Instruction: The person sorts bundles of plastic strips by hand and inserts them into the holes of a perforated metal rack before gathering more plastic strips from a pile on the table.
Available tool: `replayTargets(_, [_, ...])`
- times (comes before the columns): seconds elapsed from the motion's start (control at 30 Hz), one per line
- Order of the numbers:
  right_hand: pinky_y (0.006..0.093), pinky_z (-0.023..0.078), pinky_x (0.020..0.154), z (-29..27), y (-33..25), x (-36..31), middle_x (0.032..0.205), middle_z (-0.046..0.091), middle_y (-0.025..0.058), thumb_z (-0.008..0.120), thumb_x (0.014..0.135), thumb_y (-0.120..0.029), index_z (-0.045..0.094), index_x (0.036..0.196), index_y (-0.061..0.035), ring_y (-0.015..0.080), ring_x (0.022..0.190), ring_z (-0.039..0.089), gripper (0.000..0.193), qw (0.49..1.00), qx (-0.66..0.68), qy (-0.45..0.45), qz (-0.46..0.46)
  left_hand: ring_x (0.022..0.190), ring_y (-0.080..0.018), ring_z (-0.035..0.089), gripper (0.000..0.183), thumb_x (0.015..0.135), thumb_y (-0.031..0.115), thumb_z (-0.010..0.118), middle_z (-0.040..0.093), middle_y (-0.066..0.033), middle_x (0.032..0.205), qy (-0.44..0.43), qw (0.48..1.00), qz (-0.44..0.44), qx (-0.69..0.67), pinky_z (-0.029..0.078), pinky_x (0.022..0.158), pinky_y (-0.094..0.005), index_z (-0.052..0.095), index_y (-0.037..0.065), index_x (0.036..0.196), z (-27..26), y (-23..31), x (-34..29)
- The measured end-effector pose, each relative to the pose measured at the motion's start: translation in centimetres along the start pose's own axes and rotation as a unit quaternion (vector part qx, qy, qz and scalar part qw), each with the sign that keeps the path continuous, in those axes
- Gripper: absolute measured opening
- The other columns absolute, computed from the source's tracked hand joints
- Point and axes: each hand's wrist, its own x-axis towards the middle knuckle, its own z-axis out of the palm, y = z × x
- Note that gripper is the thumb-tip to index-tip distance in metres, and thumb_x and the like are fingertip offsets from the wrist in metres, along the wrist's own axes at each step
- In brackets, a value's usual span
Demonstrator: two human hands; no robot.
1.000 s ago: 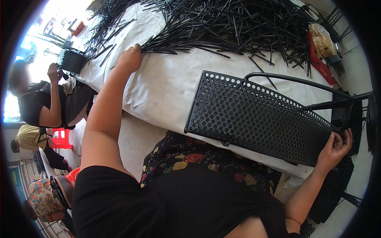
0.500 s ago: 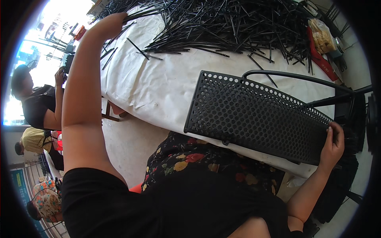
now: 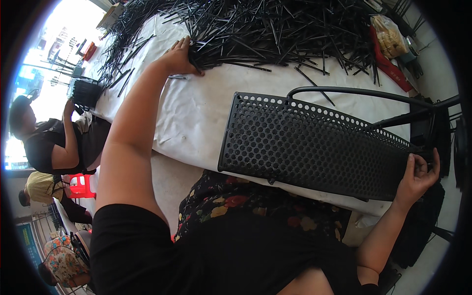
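My left hand reaches forward to the near edge of a big heap of thin black strips. Its fingers and thumb are spread against the strips, and part of what lies under the palm is hidden. In front of me, a long black perforated panel lies tilted over the table's near edge, with a curved black tube along its far side. By the panel's right end is my right hand, thumb and forefinger apart, the other fingers curled. Its fingertips are close to the panel's corner; whether they touch cannot be made out.
A white cloth covers the table. At the far right stand a bag of tan items and a red box. A seated person works at the left, near a red stool. Black frame parts crowd my right.
My left hand has come back and rightward along the heap, its fingers now spreading. My right hand has shifted slightly right along the panel's end, and its forefinger has straightened.
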Motion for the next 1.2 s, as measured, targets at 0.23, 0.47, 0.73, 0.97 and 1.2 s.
replayTargets(0.23, [0.0258, 0.049, 0.084, 0.2, -0.1, 0.2, 0.123, 0.053, 0.0172, 0.056, 0.09, 0.007, 0.03, 0.139, -0.0014, 0.0131, 0.09, 0.058, 0.057, 0.995, 0.015, -0.078, 0.064, 0.119, -0.0365, 0.054, 0.115, 0.052, 0.057, 0.086, 0.058, -0.0247, 0.124, -0.005, 0.998, -0.03, -0.047, 0.042, 0.102, -0.0385, 0.04, -0.006, 0.137, -1.1, 1.6, 3.1])
replayTargets(0.47, [0.028, 0.049, 0.087, -0.1, 0.1, 0.2, 0.125, 0.051, 0.0161, 0.055, 0.09, 0.007, 0.033, 0.137, -0.0003, 0.0139, 0.093, 0.059, 0.053, 0.992, -0.022, -0.089, 0.091, 0.107, -0.0338, 0.061, 0.081, 0.056, 0.048, 0.086, 0.065, -0.0211, 0.113, -0.024, 0.995, -0.014, -0.1, 0.048, 0.092, -0.0387, 0.061, -0.002, 0.114, -2.5, 2.6, 2.7])
replayTargets(0.73, [0.0289, 0.053, 0.087, 0.5, -0.8, 0.2, 0.14, 0.033, 0.0193, 0.058, 0.086, 0.012, 0.021, 0.136, -0.0014, 0.0184, 0.093, 0.061, 0.064, 0.999, -0.031, -0.01, 0.005, 0.108, -0.0397, 0.06, 0.081, 0.062, 0.032, 0.08, 0.055, -0.0248, 0.128, 0.053, 0.996, 0.036, 0.056, 0.048, 0.093, -0.0443, 0.049, 0.002, 0.13, -1.2, 4.3, 3.5])
replayTargets(0.97, [0.0297, 0.055, 0.085, -0.2, -0.8, 0.2, 0.131, 0.044, 0.0223, 0.058, 0.085, 0.014, 0.012, 0.137, -0.0026, 0.0188, 0.09, 0.061, 0.071, 0.998, -0.027, 0.019, -0.055, 0.109, -0.0372, 0.061, 0.093, 0.063, 0.026, 0.076, 0.064, -0.0239, 0.111, -0.007, 0.998, -0.029, -0.051, 0.049, 0.09, -0.043, 0.029, 0.003, 0.14, -2.3, 5.5, 3.3])
replayTargets(1.2, [0.0284, 0.053, 0.087, -0.5, -0.1, 0.1, 0.126, 0.05, 0.0193, 0.057, 0.088, 0.011, 0.034, 0.129, 0.0034, 0.0163, 0.093, 0.06, 0.048, 0.997, 0.019, -0.03, 0.07, 0.095, -0.0394, 0.064, 0.043, 0.064, 0.022, 0.074, 0.066, -0.0228, 0.102, 0.082, 0.994, -0.008, -0.068, 0.051, 0.086, -0.0427, 0.061, 0.0, 0.098, -1.7, 4.9, 2.8])
